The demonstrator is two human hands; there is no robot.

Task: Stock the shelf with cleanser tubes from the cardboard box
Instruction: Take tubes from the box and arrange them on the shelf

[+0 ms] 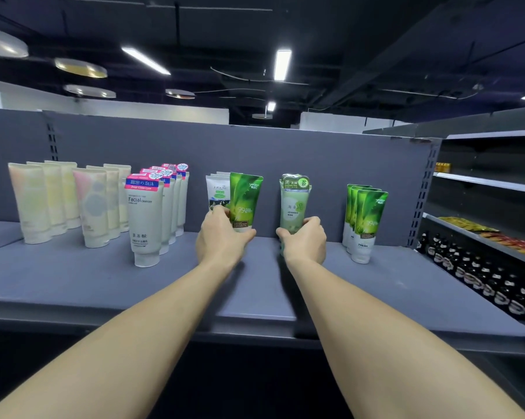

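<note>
Head view: left hand (222,237) gripping green aloe tube (245,201), white tubes just behind. Right hand (305,240) gripping pale green seaweed-mud tube (294,204). Both tubes upright on grey shelf (74,276). Right of right hand: three green aloe tubes (368,219). Left of left hand: row of Facial cleanser tubes (146,219), six pastel tubes (71,201). Bare shelf between hands, toward front edge.

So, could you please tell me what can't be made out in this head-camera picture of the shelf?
- Cardboard box: not in the head view at all.
- Base of the seaweed mud tube: covered by the right hand.
- Lower part of the white tubes: hidden by the left hand and the green aloe tube it holds.
- Dark bottles' labels at right: too small and blurred to read.
</note>
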